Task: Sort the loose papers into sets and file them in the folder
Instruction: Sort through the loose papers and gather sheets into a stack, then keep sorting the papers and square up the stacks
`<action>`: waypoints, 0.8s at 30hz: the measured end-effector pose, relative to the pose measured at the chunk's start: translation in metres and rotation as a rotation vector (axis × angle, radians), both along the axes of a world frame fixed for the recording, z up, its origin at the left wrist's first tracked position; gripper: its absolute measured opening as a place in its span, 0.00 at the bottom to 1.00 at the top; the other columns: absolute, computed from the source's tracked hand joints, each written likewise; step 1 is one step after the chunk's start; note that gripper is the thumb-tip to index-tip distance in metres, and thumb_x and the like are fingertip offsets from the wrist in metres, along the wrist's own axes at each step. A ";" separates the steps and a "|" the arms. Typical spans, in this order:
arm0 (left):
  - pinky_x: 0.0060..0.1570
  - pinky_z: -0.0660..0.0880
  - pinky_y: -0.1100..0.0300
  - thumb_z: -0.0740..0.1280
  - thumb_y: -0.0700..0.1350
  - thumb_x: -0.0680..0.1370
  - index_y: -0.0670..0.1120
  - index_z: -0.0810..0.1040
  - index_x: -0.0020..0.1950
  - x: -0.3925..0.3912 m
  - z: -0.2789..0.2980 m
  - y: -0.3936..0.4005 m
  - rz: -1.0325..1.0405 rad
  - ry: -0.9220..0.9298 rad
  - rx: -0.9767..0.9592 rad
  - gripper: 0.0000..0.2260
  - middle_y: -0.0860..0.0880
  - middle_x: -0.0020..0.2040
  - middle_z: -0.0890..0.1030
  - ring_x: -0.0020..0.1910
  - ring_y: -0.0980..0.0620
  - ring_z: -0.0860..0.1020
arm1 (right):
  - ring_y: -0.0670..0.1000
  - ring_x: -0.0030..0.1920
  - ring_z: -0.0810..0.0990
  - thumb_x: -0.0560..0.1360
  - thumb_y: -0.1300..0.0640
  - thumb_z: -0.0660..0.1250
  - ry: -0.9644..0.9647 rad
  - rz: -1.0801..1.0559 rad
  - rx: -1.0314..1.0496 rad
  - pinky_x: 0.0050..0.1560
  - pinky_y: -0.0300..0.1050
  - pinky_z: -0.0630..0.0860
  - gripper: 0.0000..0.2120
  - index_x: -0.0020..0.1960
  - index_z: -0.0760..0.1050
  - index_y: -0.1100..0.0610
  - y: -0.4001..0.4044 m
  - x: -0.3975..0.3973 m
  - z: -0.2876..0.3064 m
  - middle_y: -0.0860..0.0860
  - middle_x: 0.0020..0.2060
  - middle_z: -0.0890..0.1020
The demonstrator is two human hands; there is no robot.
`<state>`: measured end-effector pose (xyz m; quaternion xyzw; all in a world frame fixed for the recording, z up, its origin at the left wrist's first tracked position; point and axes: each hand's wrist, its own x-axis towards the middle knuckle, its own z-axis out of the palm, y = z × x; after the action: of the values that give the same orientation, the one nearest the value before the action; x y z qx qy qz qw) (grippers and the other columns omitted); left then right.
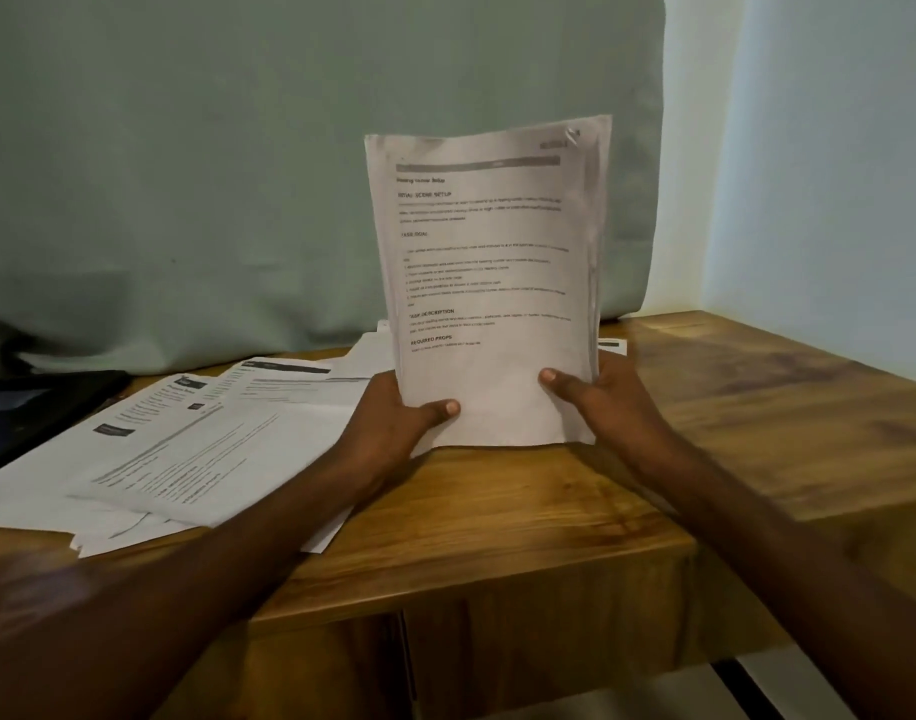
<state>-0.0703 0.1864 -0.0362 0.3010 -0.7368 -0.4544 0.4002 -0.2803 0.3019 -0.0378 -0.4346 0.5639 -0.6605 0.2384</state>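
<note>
A stack of printed papers (489,283) stands upright on its bottom edge on the wooden table (705,433), printed side towards me. My left hand (399,423) grips its lower left edge with the thumb on the front. On the lower right edge my right hand (596,402) holds it the same way. Several loose printed sheets (186,449) lie spread flat on the table to the left. A dark folder (35,407) lies at the far left, partly under those sheets.
A grey-green curtain (238,174) hangs behind the table. A pale wall (835,174) closes the right side. The table's front edge (497,579) runs below my forearms, with a wooden panel beneath. More sheets (614,346) peek out behind the held stack.
</note>
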 end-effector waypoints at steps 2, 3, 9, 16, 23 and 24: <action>0.67 0.75 0.46 0.78 0.48 0.74 0.49 0.72 0.74 -0.004 0.007 0.000 -0.001 -0.086 -0.016 0.30 0.52 0.66 0.79 0.64 0.50 0.77 | 0.51 0.57 0.81 0.79 0.52 0.71 -0.011 -0.053 0.027 0.52 0.48 0.82 0.23 0.71 0.71 0.50 -0.002 -0.005 0.000 0.47 0.60 0.81; 0.68 0.74 0.44 0.79 0.50 0.72 0.49 0.73 0.74 -0.007 0.008 -0.001 -0.022 -0.116 -0.012 0.32 0.52 0.67 0.80 0.65 0.49 0.77 | 0.54 0.58 0.81 0.78 0.53 0.73 -0.051 -0.069 0.043 0.57 0.55 0.81 0.25 0.72 0.70 0.51 -0.002 -0.009 0.000 0.48 0.60 0.81; 0.44 0.84 0.55 0.72 0.34 0.77 0.43 0.79 0.63 -0.041 0.009 0.002 -0.351 0.067 0.415 0.15 0.49 0.55 0.87 0.53 0.51 0.86 | 0.55 0.51 0.84 0.75 0.58 0.75 -0.165 -0.177 0.063 0.33 0.43 0.82 0.23 0.68 0.74 0.55 0.019 -0.053 0.012 0.52 0.56 0.84; 0.40 0.84 0.54 0.69 0.29 0.78 0.36 0.79 0.63 -0.119 0.006 0.016 -0.360 0.052 0.654 0.14 0.41 0.60 0.84 0.55 0.41 0.84 | 0.48 0.44 0.80 0.77 0.54 0.73 0.062 -0.318 0.231 0.36 0.43 0.77 0.17 0.63 0.74 0.54 0.063 -0.106 0.024 0.47 0.49 0.81; 0.33 0.83 0.55 0.66 0.27 0.79 0.39 0.74 0.70 -0.225 0.014 0.037 -0.327 0.038 0.851 0.20 0.38 0.64 0.80 0.59 0.36 0.81 | 0.56 0.43 0.85 0.76 0.65 0.72 -0.498 -0.316 0.253 0.26 0.37 0.78 0.19 0.65 0.74 0.64 0.103 -0.198 0.026 0.62 0.56 0.83; 0.32 0.83 0.55 0.65 0.27 0.79 0.40 0.74 0.71 -0.241 0.015 0.041 -0.328 0.051 0.864 0.21 0.38 0.65 0.80 0.60 0.36 0.81 | 0.57 0.44 0.86 0.76 0.66 0.71 -0.558 -0.348 0.211 0.28 0.39 0.80 0.19 0.66 0.74 0.64 0.106 -0.211 0.023 0.62 0.57 0.83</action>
<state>-0.3113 0.2272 -0.0217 0.3083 -0.5079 -0.7842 0.1788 -0.4913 0.4084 -0.0148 -0.1075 0.6078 -0.7228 0.3108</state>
